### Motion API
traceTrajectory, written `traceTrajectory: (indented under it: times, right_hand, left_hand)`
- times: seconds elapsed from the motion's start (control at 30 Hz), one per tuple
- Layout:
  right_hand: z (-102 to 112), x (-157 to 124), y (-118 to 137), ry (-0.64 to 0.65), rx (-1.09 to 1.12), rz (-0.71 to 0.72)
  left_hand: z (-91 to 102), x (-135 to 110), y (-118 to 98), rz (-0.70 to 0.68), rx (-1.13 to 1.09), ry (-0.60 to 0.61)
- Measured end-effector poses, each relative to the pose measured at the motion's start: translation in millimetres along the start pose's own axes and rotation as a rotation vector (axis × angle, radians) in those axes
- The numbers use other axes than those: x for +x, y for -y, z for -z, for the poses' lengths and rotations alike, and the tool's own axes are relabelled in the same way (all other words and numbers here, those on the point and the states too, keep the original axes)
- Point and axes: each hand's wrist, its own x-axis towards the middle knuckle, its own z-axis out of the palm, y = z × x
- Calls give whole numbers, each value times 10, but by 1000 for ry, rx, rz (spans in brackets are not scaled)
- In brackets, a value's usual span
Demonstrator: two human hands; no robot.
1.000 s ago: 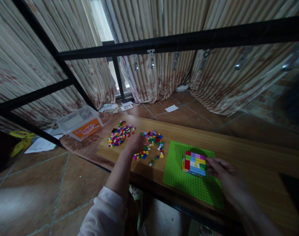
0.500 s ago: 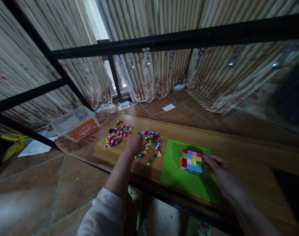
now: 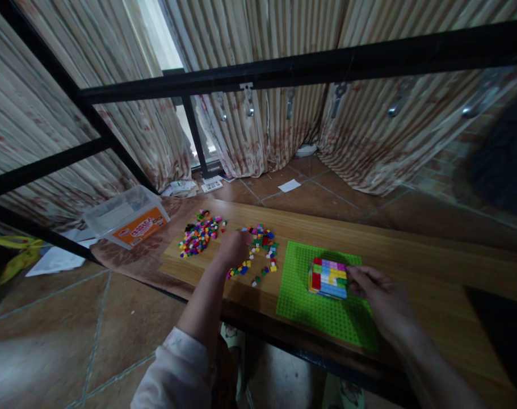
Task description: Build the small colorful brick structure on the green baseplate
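Observation:
A green studded baseplate (image 3: 313,312) lies on a wooden board. A block of stacked coloured bricks (image 3: 327,278) stands on it. My right hand (image 3: 375,292) rests on the plate with its fingertips pressed against the block's right side. Small loose bricks (image 3: 258,250) are scattered to the left of the plate. My left hand (image 3: 235,250) lies among them, palm down, fingers curled over the pieces; what is under them is hidden. A second heap of loose bricks (image 3: 198,234) lies further left.
The wooden board (image 3: 411,255) sits low above a brown tiled floor. A clear plastic box (image 3: 124,216) with an orange label stands at the left. Black metal bars (image 3: 284,71) cross in front of striped curtains. Papers lie on the floor.
The view has shifted slightly, so everything sits a little lower left. Both hands stay in much the same places relative to the bricks and the block.

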Motion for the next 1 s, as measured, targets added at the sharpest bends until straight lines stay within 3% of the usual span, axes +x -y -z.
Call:
traceTrajectory:
  times: [0.53,0.8,1.0]
  right_hand:
    - [-5,-10,19,-2,4,13]
    - [-31,-33,87,-3,35,10]
    - [-44,-48,99,10,28,46]
  left_hand:
    - [-341,41,-292,-150,145,-75]
    - [-280,48,-276,-129,180,-28]
    - [-279,15,-391,-58,223,-33]
